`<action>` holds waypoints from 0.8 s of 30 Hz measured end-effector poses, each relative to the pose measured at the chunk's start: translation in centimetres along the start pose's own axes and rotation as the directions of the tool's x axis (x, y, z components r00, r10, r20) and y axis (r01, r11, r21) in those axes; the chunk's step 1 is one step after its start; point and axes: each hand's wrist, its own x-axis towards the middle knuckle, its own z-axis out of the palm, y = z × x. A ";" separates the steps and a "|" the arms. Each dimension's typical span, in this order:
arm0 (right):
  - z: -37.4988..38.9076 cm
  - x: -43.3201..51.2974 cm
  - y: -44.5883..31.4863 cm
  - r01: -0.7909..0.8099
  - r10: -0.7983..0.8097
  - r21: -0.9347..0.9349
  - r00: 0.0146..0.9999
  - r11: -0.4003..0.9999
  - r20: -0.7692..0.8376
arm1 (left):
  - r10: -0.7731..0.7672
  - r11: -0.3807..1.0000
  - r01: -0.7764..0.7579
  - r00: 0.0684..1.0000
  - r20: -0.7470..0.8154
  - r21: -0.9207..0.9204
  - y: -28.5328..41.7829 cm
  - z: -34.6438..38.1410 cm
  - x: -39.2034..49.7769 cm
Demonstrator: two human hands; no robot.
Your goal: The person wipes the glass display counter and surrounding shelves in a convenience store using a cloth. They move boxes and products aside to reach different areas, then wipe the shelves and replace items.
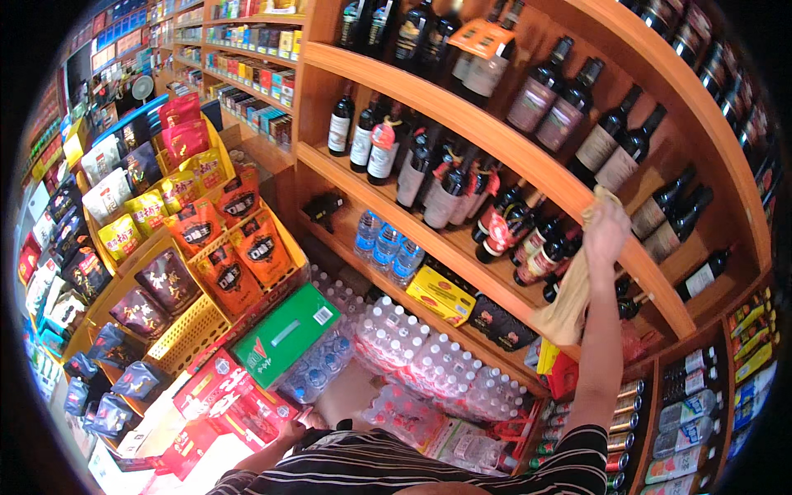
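Observation:
My right hand [607, 232] is pressed to the front edge of an upper wooden shelf [495, 133], gripping a tan cloth [566, 309]. The cloth bunches over the edge above my fingers and hangs down past the shelf below. Just beyond the hand, paired wine bottles [619, 161] lean back on the upper shelf. More wine bottles [433, 192], some with red tags, stand on the shelf beneath. Low by my waist, my left hand [291, 433] has its fingers curled beside something dark; whether it holds that is unclear.
Shrink-wrapped bottle packs [433, 359] crowd the floor below the shelves. A green carton [288, 334] rests on another bottle pack. To the left is a tiered yellow display rack [192, 328] with snack pouches. Drink bottles [687, 414] fill a shelf at the right.

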 end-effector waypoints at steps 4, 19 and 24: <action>3.8 5.2 -13.6 0.114 -0.113 0.012 0.992 0.993 -0.051 | -0.099 0.991 0.098 0.995 -0.007 -0.087 -1.2 0.2 -0.7; 16.7 19.7 -49.2 0.254 -0.193 0.269 0.953 0.929 -0.234 | -0.337 0.941 0.318 0.915 -0.223 -0.116 -2.9 3.3 -1.5; 19.1 23.3 -57.5 0.272 -0.202 0.230 0.936 0.934 -0.287 | -0.474 0.862 0.416 0.864 -0.171 -0.289 -0.4 3.3 -1.0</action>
